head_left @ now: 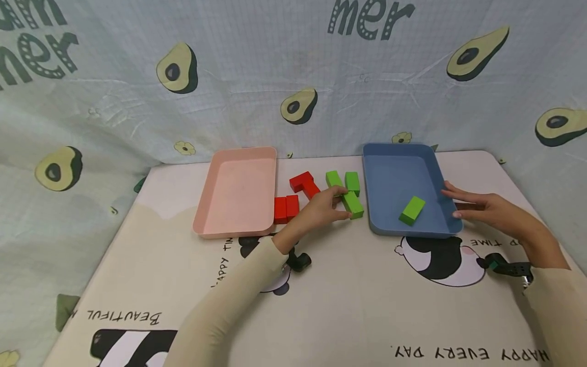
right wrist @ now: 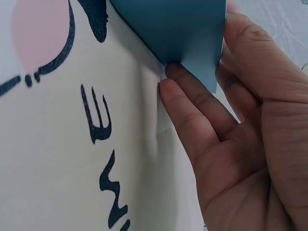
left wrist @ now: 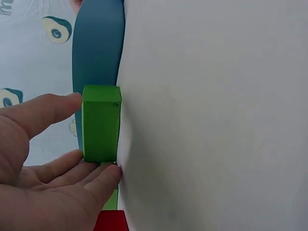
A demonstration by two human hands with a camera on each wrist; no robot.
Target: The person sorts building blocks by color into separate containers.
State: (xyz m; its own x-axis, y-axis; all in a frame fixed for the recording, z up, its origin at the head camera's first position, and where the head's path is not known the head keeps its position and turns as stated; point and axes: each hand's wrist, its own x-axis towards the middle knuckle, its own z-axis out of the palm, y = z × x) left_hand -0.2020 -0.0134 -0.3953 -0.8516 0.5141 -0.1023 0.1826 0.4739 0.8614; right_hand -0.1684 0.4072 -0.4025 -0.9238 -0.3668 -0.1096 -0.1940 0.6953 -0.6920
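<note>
My left hand (head_left: 323, 206) is at a green block (head_left: 353, 205), pinching it between thumb and fingers. In the left wrist view the thumb meets one end of this block (left wrist: 101, 127) and the fingertips the other. Two more green blocks (head_left: 352, 181) lie just behind it. My right hand (head_left: 486, 209) touches the right wall of the blue tray (head_left: 394, 163) with its fingers extended. The right wrist view has the fingertips against the outside of the tray (right wrist: 178, 33), low near the table. Inside the tray lies one green block (head_left: 412, 209).
Several red blocks (head_left: 292, 207) lie left of the green ones, some beside a pink tray (head_left: 240, 188). A pale printed cloth (head_left: 367, 306) covers the table. Behind it hangs an avocado-print curtain (head_left: 247, 66).
</note>
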